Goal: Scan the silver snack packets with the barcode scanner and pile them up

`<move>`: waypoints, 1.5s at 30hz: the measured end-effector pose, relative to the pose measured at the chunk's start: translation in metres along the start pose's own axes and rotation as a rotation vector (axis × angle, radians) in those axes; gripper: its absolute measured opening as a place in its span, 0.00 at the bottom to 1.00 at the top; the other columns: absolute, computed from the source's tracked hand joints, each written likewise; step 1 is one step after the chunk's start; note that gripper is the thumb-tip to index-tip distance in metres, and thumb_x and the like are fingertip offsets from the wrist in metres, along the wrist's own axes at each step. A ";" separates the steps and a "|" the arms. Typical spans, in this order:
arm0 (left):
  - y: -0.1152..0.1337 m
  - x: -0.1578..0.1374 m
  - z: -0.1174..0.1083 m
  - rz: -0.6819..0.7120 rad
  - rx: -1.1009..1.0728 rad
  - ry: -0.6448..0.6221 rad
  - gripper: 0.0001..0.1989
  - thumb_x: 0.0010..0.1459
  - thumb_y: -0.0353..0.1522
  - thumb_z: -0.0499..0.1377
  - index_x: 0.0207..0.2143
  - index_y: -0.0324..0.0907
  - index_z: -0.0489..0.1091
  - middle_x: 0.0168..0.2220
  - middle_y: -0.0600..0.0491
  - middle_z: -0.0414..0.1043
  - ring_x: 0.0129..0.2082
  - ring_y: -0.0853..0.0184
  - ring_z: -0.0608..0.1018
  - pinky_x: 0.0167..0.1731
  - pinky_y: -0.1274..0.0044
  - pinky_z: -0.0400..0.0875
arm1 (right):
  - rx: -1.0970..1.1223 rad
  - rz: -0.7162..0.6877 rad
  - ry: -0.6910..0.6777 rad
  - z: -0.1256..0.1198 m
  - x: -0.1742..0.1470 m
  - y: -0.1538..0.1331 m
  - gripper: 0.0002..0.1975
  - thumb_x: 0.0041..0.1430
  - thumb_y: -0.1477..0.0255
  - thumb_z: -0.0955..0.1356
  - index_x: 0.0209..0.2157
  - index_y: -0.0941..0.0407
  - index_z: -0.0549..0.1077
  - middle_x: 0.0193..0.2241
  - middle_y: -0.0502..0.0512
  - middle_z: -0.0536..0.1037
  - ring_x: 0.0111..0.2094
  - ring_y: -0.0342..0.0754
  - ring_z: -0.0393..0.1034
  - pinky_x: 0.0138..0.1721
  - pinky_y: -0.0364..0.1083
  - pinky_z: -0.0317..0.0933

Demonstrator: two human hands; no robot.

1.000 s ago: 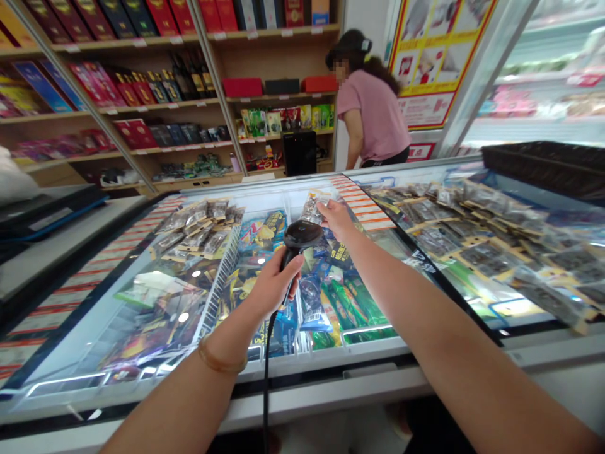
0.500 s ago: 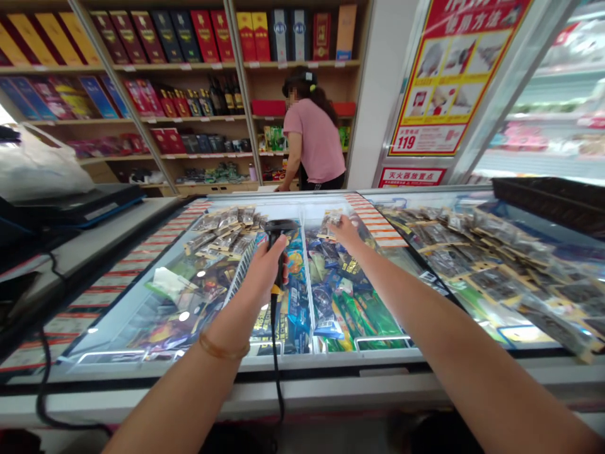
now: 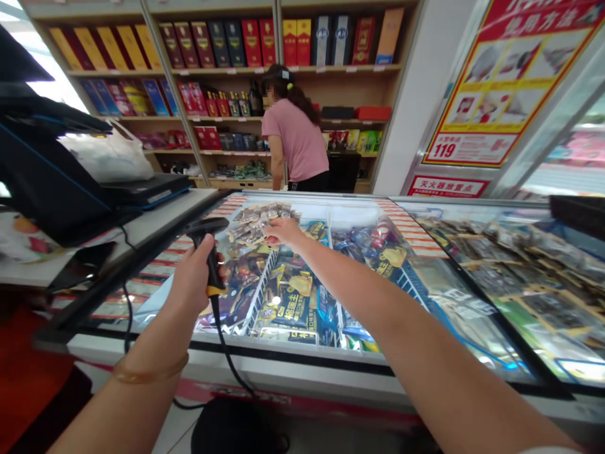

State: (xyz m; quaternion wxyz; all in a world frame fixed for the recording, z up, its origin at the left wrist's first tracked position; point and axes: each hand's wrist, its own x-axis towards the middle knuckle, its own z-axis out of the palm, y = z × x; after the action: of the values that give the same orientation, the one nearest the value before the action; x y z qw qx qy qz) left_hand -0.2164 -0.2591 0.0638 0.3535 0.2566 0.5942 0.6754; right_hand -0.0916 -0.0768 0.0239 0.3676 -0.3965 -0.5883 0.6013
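My left hand [image 3: 191,277] is wrapped around the handle of a black and yellow barcode scanner [image 3: 213,261], its cable hanging down over the freezer's front edge. The scanner's head points left, above the glass. Over to its right, my right hand [image 3: 283,232] reaches across the glass top to a pile of small clear snack packets [image 3: 246,222] with tan edges. Its fingers are pinched at a packet [image 3: 261,228] on the right side of that pile; the fingertips are partly hidden. Beneath the glass lie colourful ice cream packs [image 3: 295,302] in white wire baskets.
More packets [image 3: 515,252] cover the right-hand glass. A dark register screen [image 3: 47,151] and a white plastic bag [image 3: 106,154] stand at left. A person in a pink shirt [image 3: 300,142] bends near shelves of boxed bottles [image 3: 220,44] behind the freezer.
My right hand has carried a packet from the middle of the glass leftward to the pile. My left hand and the scanner have shifted left; the view has turned a little left.
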 end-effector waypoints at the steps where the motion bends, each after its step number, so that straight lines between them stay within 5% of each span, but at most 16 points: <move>1: 0.000 0.000 -0.004 0.001 -0.006 -0.005 0.16 0.57 0.45 0.63 0.34 0.43 0.65 0.22 0.60 0.66 0.13 0.73 0.67 0.12 0.81 0.61 | 0.018 0.005 0.007 0.007 0.003 0.000 0.16 0.57 0.72 0.78 0.47 0.58 0.79 0.24 0.49 0.79 0.26 0.45 0.79 0.33 0.44 0.77; 5: -0.005 -0.005 -0.003 -0.027 -0.022 -0.045 0.17 0.57 0.46 0.64 0.36 0.43 0.65 0.21 0.61 0.65 0.13 0.74 0.66 0.12 0.81 0.61 | 0.078 0.004 0.044 0.004 0.003 0.005 0.25 0.55 0.71 0.79 0.53 0.57 0.76 0.33 0.54 0.83 0.30 0.48 0.81 0.38 0.50 0.80; 9: -0.015 -0.011 0.026 -0.048 -0.043 -0.126 0.19 0.56 0.47 0.64 0.35 0.43 0.64 0.21 0.61 0.65 0.13 0.74 0.66 0.13 0.82 0.61 | 0.075 -0.003 0.131 -0.046 -0.015 0.013 0.16 0.57 0.76 0.77 0.48 0.59 0.78 0.34 0.56 0.83 0.31 0.48 0.82 0.42 0.52 0.79; 16: -0.033 -0.047 0.122 -0.097 -0.045 -0.366 0.22 0.53 0.50 0.66 0.33 0.44 0.63 0.21 0.60 0.66 0.13 0.73 0.66 0.12 0.80 0.61 | -0.186 -0.053 0.404 -0.194 -0.073 0.032 0.04 0.61 0.78 0.72 0.39 0.59 0.79 0.37 0.59 0.84 0.32 0.47 0.81 0.39 0.49 0.78; 21: -0.052 -0.076 0.184 -0.095 -0.055 -0.532 0.25 0.50 0.52 0.68 0.34 0.45 0.63 0.20 0.60 0.66 0.13 0.73 0.66 0.13 0.80 0.60 | -0.907 -0.067 0.656 -0.316 -0.134 0.031 0.08 0.60 0.79 0.69 0.40 0.58 0.81 0.42 0.61 0.85 0.43 0.54 0.82 0.48 0.50 0.74; 25: -0.076 -0.085 0.207 -0.114 -0.056 -0.650 0.29 0.46 0.56 0.68 0.34 0.45 0.63 0.21 0.60 0.66 0.14 0.73 0.66 0.13 0.79 0.61 | -1.101 0.031 0.784 -0.390 -0.190 0.024 0.13 0.55 0.80 0.72 0.43 0.59 0.79 0.51 0.70 0.81 0.56 0.69 0.75 0.58 0.64 0.65; 28: -0.089 -0.086 0.209 -0.103 -0.013 -0.700 0.29 0.45 0.56 0.69 0.33 0.45 0.62 0.21 0.61 0.66 0.14 0.74 0.66 0.13 0.79 0.61 | -1.215 0.149 0.797 -0.420 -0.221 0.028 0.26 0.46 0.82 0.76 0.49 0.59 0.76 0.56 0.73 0.76 0.59 0.76 0.70 0.57 0.70 0.62; 30: -0.093 -0.085 0.206 -0.071 0.011 -0.707 0.29 0.45 0.55 0.69 0.33 0.45 0.62 0.21 0.61 0.66 0.14 0.74 0.65 0.13 0.80 0.61 | -1.249 0.191 0.796 -0.430 -0.232 0.035 0.24 0.47 0.81 0.77 0.48 0.58 0.76 0.54 0.70 0.77 0.59 0.76 0.70 0.57 0.70 0.62; 34: -0.093 -0.080 0.198 -0.038 0.028 -0.671 0.27 0.49 0.54 0.68 0.34 0.45 0.62 0.22 0.62 0.66 0.14 0.75 0.66 0.14 0.80 0.61 | -1.262 0.134 0.884 -0.437 -0.237 0.043 0.06 0.56 0.80 0.73 0.33 0.56 0.75 0.37 0.65 0.81 0.52 0.70 0.76 0.54 0.67 0.62; 37: -0.092 -0.077 0.195 -0.040 0.010 -0.656 0.25 0.51 0.53 0.67 0.35 0.45 0.62 0.22 0.61 0.66 0.14 0.74 0.66 0.14 0.81 0.61 | -1.290 0.035 0.943 -0.428 -0.225 0.038 0.08 0.61 0.78 0.70 0.29 0.54 0.73 0.33 0.65 0.79 0.50 0.67 0.75 0.52 0.64 0.61; 40: -0.091 -0.075 0.195 -0.040 0.010 -0.646 0.24 0.52 0.53 0.67 0.35 0.45 0.62 0.22 0.61 0.67 0.14 0.74 0.67 0.14 0.80 0.62 | -1.291 -0.179 0.896 -0.396 -0.197 0.031 0.05 0.62 0.75 0.69 0.31 0.54 0.76 0.38 0.63 0.80 0.48 0.63 0.74 0.49 0.57 0.62; 45: -0.094 -0.075 0.195 -0.033 0.024 -0.632 0.25 0.53 0.53 0.66 0.35 0.45 0.62 0.22 0.62 0.67 0.14 0.75 0.66 0.14 0.80 0.61 | -1.372 -0.329 0.530 -0.303 -0.142 0.035 0.02 0.59 0.75 0.69 0.33 0.56 0.76 0.40 0.59 0.81 0.44 0.54 0.73 0.43 0.48 0.62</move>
State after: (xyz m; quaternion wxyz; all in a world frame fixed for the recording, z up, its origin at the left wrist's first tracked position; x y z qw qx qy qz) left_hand -0.0045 -0.1930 0.0089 0.5284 0.4484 0.4669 0.5493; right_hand 0.2442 -0.0809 -0.0028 0.2525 -0.5750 -0.7743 -0.0782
